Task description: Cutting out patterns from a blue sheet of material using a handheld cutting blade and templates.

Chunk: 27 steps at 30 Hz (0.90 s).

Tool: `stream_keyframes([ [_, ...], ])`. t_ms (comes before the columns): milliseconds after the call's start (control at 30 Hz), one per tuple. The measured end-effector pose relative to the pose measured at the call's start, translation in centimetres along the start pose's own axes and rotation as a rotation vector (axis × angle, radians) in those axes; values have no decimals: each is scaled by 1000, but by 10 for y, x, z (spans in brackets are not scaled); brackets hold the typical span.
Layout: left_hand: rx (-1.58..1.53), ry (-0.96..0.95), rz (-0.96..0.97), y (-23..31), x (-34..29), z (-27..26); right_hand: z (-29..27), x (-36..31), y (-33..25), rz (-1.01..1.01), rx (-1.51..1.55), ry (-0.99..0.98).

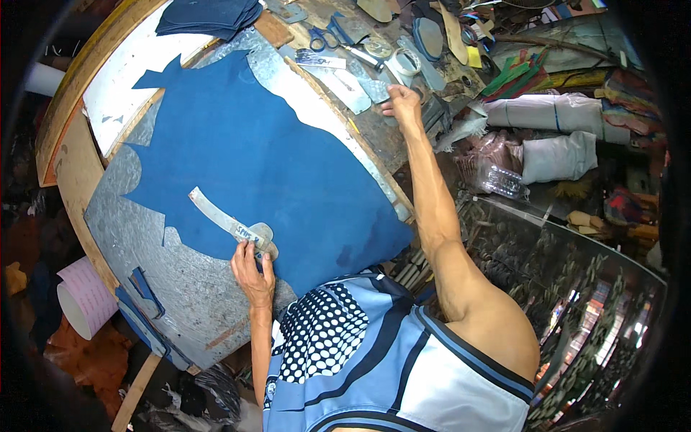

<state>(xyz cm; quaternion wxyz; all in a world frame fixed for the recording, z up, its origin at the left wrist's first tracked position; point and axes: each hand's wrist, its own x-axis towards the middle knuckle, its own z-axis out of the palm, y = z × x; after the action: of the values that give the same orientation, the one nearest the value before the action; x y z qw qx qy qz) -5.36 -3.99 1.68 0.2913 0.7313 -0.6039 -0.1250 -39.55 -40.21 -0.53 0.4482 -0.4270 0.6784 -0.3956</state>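
A large piece of blue leather (245,144) with an uneven outline lies spread over the worktable. On its lower part rests a long, curved metal template (216,216) with handwriting on it, and a rounded template end (263,234) shows beside it. The fingers and thumb of my left hand (253,277) close on the lower end of the curved template, near the leather's edge. My right arm stretches to the far right side of the table. There my right hand (404,108) pinches the edge of a small grey template (376,90).
Around my right hand lie scissors (322,38), a tape roll (407,62) and several templates. Folded dark blue leather (209,16) sits at the far edge. Blue offcuts (147,291) lie at the table's left corner, near a paper roll (85,297). Wrapped rolls (554,115) stand right.
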Motion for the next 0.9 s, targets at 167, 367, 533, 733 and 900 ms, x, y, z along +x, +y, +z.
stream_keyframes([
  [167,17,9,6,2,1,1,-11,-5,-8,-499,-791,275],
  [367,5,-1,13,-5,-4,-1,36,-146,-47,-813,-396,94],
  [533,-180,48,-56,-13,-6,-14,98,-303,-7,-943,-502,-362],
  [733,-70,97,-11,-46,39,-33,112,-344,23,-952,-753,-491],
  [900,188,-148,70,-73,17,-30,131,-330,27,-870,-726,-459],
])
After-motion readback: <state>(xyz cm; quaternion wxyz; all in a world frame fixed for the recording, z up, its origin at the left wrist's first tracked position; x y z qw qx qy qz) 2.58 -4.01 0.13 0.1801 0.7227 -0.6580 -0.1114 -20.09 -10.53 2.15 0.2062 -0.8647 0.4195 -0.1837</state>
